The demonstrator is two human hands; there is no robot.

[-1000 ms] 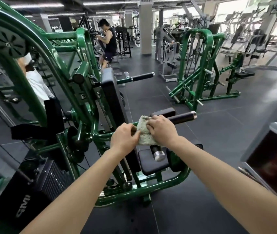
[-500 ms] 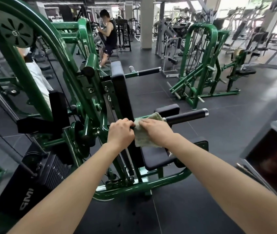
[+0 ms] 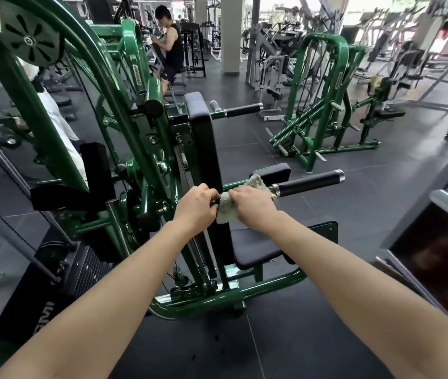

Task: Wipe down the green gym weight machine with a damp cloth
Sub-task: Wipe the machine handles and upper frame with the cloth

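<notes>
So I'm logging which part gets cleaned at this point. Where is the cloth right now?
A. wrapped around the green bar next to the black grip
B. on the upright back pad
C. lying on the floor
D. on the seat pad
A: the right hand holds the cloth around the green bar, just short of the black grip, while the left hand grips the bar beside it.

Partial "GMI" on black weight-stack cover (image 3: pixel 53 305), lower left; other labels unreadable.

Both bare arms reach fwd to frame center; left hand (image 3: pixel 196 205) curled in a grip, right hand (image 3: pixel 252 205) curled, knuckles up, beside it.
</notes>
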